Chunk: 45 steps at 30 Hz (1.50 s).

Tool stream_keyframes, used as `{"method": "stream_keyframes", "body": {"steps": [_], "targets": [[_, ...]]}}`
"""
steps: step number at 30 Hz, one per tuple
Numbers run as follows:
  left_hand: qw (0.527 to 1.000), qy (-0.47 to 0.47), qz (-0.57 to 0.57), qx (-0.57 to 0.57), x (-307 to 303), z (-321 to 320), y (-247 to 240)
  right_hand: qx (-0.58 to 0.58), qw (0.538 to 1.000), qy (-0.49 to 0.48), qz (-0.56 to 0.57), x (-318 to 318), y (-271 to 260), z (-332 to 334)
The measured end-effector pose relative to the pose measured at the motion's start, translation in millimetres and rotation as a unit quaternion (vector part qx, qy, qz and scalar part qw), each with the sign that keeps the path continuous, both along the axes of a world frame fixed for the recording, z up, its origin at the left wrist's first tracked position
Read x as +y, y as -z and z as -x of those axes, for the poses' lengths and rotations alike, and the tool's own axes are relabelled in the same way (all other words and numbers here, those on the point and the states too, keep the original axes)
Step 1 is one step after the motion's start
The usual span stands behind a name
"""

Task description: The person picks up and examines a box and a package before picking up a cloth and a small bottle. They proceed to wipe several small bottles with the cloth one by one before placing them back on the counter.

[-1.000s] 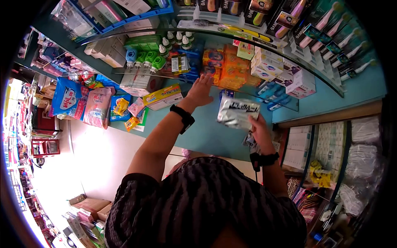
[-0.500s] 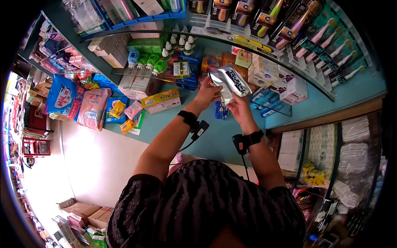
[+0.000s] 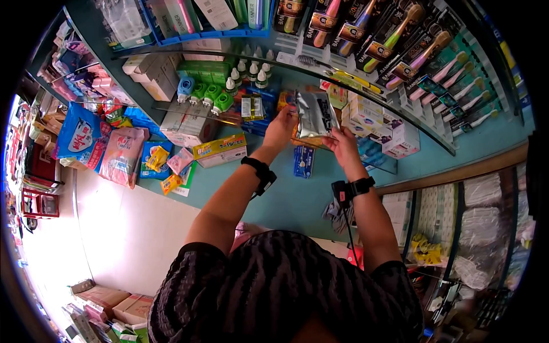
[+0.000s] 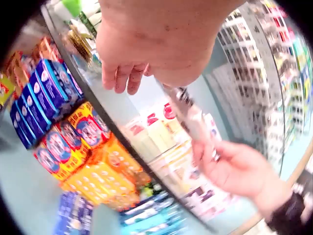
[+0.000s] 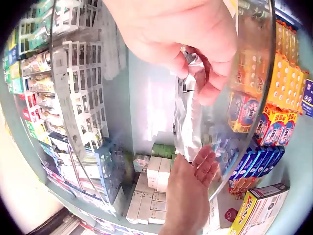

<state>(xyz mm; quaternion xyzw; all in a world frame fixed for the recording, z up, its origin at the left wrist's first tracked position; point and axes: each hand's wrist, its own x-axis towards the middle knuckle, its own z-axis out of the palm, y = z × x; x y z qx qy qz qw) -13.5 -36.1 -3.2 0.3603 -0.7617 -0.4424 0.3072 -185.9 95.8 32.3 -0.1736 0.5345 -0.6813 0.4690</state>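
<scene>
A silver foil packet with dark lettering (image 3: 311, 114) is held up between both hands, just in front of the glass shelf. My left hand (image 3: 280, 130) grips its left side. At its lower right corner, my right hand (image 3: 344, 146) pinches the foil between thumb and fingers. In the right wrist view the packet (image 5: 188, 117) stretches from the right hand (image 5: 181, 39) down to the left hand (image 5: 190, 191). From the left wrist it shows nearly edge-on, partly hidden behind the left hand (image 4: 151, 44). Below the packet, a dark blue pack (image 3: 303, 162) lies on the counter.
A curved glass shelf edge (image 3: 229, 60) runs close above the hands. On the counter (image 3: 251, 200) stand a yellow-and-white box (image 3: 221, 150) and bagged detergent (image 3: 123, 154). Green and blue bottles (image 3: 207, 97) stand at left. Boxed goods (image 3: 369, 117) and hanging toothbrushes (image 3: 412, 48) fill the right.
The left hand, earlier bare and reaching over the orange packs, has come to the packet that the right hand alone held. The packet has moved left and now stands more upright.
</scene>
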Motion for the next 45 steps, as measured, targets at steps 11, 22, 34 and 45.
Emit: {"method": "stream_keyframes", "body": {"steps": [11,22,34,45], "targets": [[0.917,0.088,0.239,-0.308,-5,-7,28,-0.05,0.998,0.024,-0.008,-122,32,32],[0.902,0.104,0.232,-0.35,-4,-11,19,0.187,0.974,0.087,-0.089,-179,51,36],[0.902,0.101,0.243,-0.342,-6,-10,24,0.65,0.732,-0.021,-0.203,-187,81,77],[0.903,0.072,0.28,-0.319,-5,-9,29,0.762,0.622,-0.056,-0.17,-163,39,51]]}}
